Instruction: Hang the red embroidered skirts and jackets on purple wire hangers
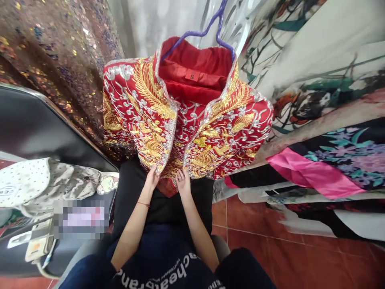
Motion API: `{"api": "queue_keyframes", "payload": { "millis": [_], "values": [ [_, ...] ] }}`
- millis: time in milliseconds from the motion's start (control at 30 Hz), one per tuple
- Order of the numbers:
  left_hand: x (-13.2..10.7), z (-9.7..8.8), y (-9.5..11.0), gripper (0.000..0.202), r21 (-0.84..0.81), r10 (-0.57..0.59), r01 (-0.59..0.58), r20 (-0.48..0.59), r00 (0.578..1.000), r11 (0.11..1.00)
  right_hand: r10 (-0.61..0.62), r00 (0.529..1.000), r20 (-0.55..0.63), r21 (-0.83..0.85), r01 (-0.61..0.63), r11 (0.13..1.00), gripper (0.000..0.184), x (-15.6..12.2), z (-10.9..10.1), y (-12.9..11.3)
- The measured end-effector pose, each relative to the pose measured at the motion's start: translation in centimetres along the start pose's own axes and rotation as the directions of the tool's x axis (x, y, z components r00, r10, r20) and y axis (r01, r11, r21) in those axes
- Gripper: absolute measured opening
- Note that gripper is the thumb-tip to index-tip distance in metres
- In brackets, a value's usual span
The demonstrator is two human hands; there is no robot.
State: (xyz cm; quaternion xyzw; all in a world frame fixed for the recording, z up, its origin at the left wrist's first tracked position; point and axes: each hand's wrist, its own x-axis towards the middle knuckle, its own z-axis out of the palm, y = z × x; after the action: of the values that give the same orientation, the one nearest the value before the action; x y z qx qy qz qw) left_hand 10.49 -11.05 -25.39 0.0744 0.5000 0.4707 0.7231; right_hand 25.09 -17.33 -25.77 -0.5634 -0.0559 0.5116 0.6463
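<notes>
A red jacket (210, 140) with gold and silver embroidery hangs, front parted, from a purple hanger (221, 20) before the person, its hem above a black cloth (129, 192) at the lap. Inside the collar, a small red label (196, 75) reads "S". The left hand (152, 180) is closed, pinching the lower corner of one front edge; the right hand (183, 181), fingers curled in, grips the matching corner of the other. On the person's navy shirt (162, 245), white lettering shows "cheat"; the rest is bent by folds. Leftward, a black chair (33, 120) bears a dotted hat (24, 180), its print too small to read, and a blurred-out item (81, 218). Floral cloth (339, 148) with a pink band lies to the right, above red floor tiles (249, 237).
</notes>
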Motion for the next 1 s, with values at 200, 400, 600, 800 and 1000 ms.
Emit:
{"api": "queue_keyframes", "payload": {
  "millis": [200, 400, 600, 800, 1000],
  "values": [
    [-0.6, -0.8, -1.8, 0.012, -0.003, -0.173, 0.174, 0.066, 0.983, 0.985, 0.034, 0.999, 0.027, 0.073, -0.036, 0.997, 0.037, -0.2, -0.4, 1.6],
    [-1.2, -1.0, -2.7, 0.013, 0.044, -0.195, 0.191, 0.125, 0.973, 0.981, 0.028, 0.981, 0.191, 0.001, -0.029, 1.0, 0.04, -1.7, 0.3, 2.7],
    [-1.9, -1.2, -2.9, 0.013, 0.084, -0.181, 0.168, 0.168, 0.969, 0.982, -0.019, 0.984, 0.176, 0.012, 0.017, 1.0, 0.043, -1.3, -0.3, 1.9],
    [-1.9, -1.2, -3.0, 0.016, 0.098, -0.175, 0.159, 0.179, 0.968, 0.982, -0.038, 0.995, 0.096, 0.051, 0.033, 0.998, 0.051, -1.1, -0.6, 1.1],
    [-1.7, -1.1, -3.3, 0.012, 0.095, -0.145, 0.128, 0.198, 0.97, 0.987, 0.001, 0.981, 0.195, 0.022, -0.005, 1.0, 0.044, -2.6, 0.4, 1.8]
  ]
}}
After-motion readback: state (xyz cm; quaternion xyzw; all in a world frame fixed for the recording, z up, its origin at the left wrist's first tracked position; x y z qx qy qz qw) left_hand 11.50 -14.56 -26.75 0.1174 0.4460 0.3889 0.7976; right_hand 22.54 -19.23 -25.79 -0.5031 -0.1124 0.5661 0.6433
